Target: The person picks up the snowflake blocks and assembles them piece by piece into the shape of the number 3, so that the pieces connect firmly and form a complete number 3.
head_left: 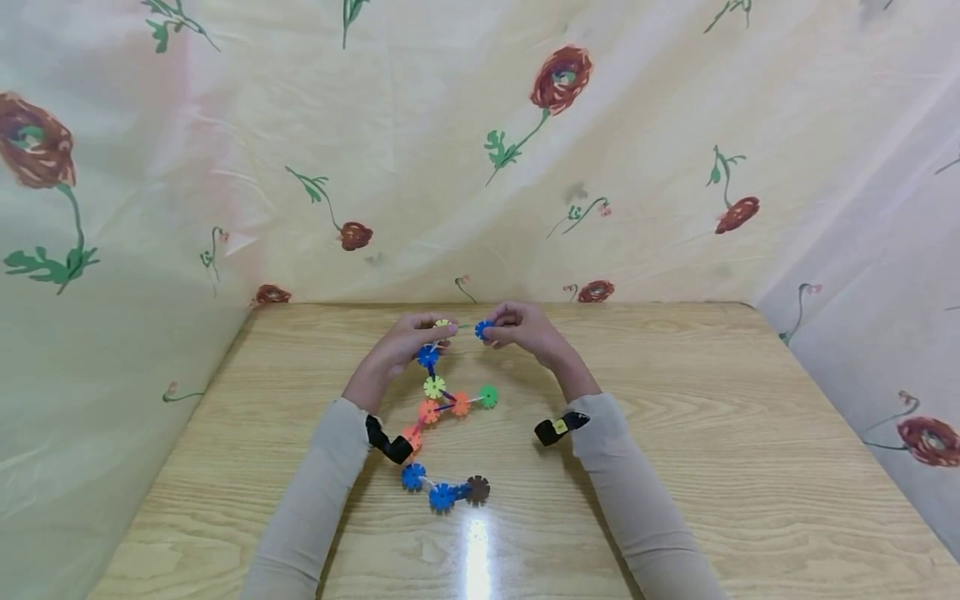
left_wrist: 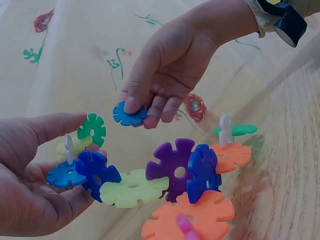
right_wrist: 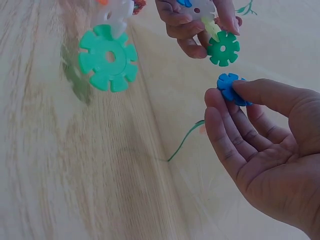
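My left hand (head_left: pixel 397 343) holds the upper end of a chain of interlocking notched plastic discs, with its fingers around a pale yellow disc (head_left: pixel 443 323) and a green disc (left_wrist: pixel 93 131) standing out at the tip. Between thumb and fingers, my right hand (head_left: pixel 531 331) pinches a loose blue notched disc (right_wrist: pixel 229 89). A small gap separates this blue disc from the green one (right_wrist: pixel 223 49). Below the left hand, the chain runs through blue (head_left: pixel 427 356), yellow-green (head_left: pixel 434 387) and orange (head_left: pixel 428 412) discs. A side branch ends in another green disc (head_left: pixel 488 396).
The chain's near end, with blue discs (head_left: pixel 442 497) and a brown disc (head_left: pixel 477 490), curves toward the right on the wooden table (head_left: pixel 720 467). Behind the table hangs a flower-print cloth (head_left: pixel 435 167). Black straps with small cameras (head_left: pixel 551 431) sit on both wrists.
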Action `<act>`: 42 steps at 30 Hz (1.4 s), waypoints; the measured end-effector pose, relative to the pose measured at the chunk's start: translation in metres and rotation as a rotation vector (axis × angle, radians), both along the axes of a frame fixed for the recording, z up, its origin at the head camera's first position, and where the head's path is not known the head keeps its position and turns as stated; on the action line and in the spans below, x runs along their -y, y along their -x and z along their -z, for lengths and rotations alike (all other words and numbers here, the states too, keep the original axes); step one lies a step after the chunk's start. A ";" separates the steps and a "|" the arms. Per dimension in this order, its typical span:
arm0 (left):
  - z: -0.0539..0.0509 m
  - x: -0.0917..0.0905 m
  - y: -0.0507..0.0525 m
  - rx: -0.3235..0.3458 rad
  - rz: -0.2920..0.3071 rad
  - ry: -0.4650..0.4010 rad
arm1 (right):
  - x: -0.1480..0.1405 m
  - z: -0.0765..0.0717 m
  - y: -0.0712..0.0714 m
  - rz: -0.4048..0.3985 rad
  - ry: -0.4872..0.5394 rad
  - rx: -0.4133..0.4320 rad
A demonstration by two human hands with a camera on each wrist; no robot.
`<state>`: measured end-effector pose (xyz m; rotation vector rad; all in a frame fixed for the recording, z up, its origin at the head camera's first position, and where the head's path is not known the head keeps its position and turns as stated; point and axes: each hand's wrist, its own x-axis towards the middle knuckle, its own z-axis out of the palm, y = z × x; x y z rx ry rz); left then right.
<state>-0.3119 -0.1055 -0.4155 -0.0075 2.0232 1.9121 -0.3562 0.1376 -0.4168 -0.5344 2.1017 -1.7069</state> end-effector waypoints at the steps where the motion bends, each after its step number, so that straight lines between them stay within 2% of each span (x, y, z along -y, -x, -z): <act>1: 0.000 0.000 0.000 -0.002 0.001 0.001 | 0.000 -0.001 0.000 -0.001 0.004 0.000; 11: 0.001 0.001 0.000 -0.029 0.017 0.018 | 0.003 -0.003 -0.002 0.008 0.042 0.021; 20: -0.001 0.000 -0.001 -0.035 0.014 0.014 | 0.005 -0.007 -0.004 0.015 0.059 0.001; 34: -0.001 0.001 -0.001 -0.058 0.031 0.013 | 0.006 -0.010 -0.007 0.009 0.038 -0.078; 42: -0.001 -0.001 -0.001 -0.054 0.040 -0.024 | 0.007 -0.010 -0.008 0.020 -0.003 -0.170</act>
